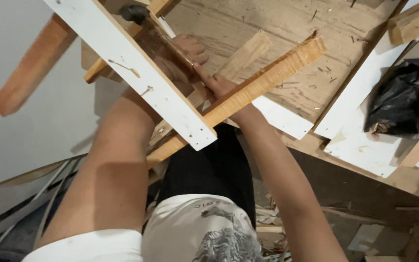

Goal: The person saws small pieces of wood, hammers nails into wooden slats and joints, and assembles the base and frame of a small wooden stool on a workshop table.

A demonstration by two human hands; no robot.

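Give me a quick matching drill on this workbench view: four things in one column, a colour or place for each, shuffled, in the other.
Things:
1. painted board
2. wooden strip
3. plastic bag
4. right hand

Descriptions:
A. black, crumpled at the right edge of the bench
B. white, slanting across the left forearm
C. pressing on the long light strip
D. pale orange-brown, running diagonally up to the right

Pairs: 1-B, 2-D, 3-A, 4-C

A scratched plywood counter (277, 29) carries a long wood strip (263, 80), white boards (360, 140) and a black bag (406, 99).
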